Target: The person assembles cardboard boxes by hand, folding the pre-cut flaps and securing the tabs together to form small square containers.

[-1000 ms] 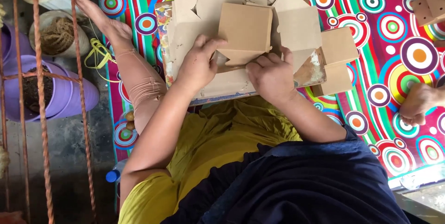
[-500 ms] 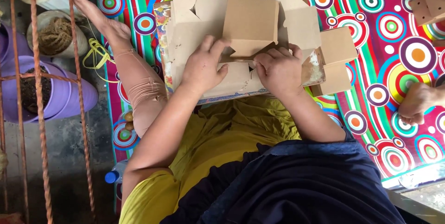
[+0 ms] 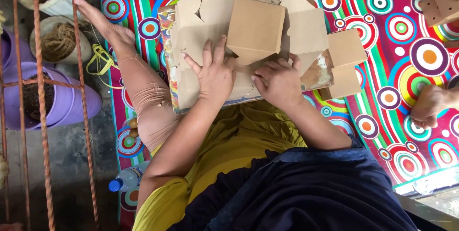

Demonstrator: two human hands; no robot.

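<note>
A flat brown cardboard blank [image 3: 210,16], cut with flaps and notches, lies spread over a board [image 3: 168,59] with a patterned edge that rests across the person's lap. Everything here can be placed from that blank. At its middle a partly folded cardboard box [image 3: 256,29] stands up from the sheet, its lower flap pointing down toward the person's hands.

The left hand [image 3: 216,71] lies palm down on the blank just left of the folded box, fingers spread and pressed flat against the cardboard. The right hand [image 3: 279,80] sits just below and right of the box, fingers curled down onto the sheet near the box's pointed flap (whether they pinch a flap or only press on it cannot be told).

Right of the blank, two more folded cardboard flaps [image 3: 345,63] stick out past the board. Under and around it all spreads a mat [image 3: 411,30] of bright circles and stripes. The person's bare foot [image 3: 103,23] stretches out to the left of the blank, beside a yellow cord [image 3: 98,59]. Farther left stand a purple pot [image 3: 67,104] and a coil of rope [image 3: 57,42]. Well below the blank, near the knee, lies a plastic bottle with a blue cap [image 3: 125,179].
</note>
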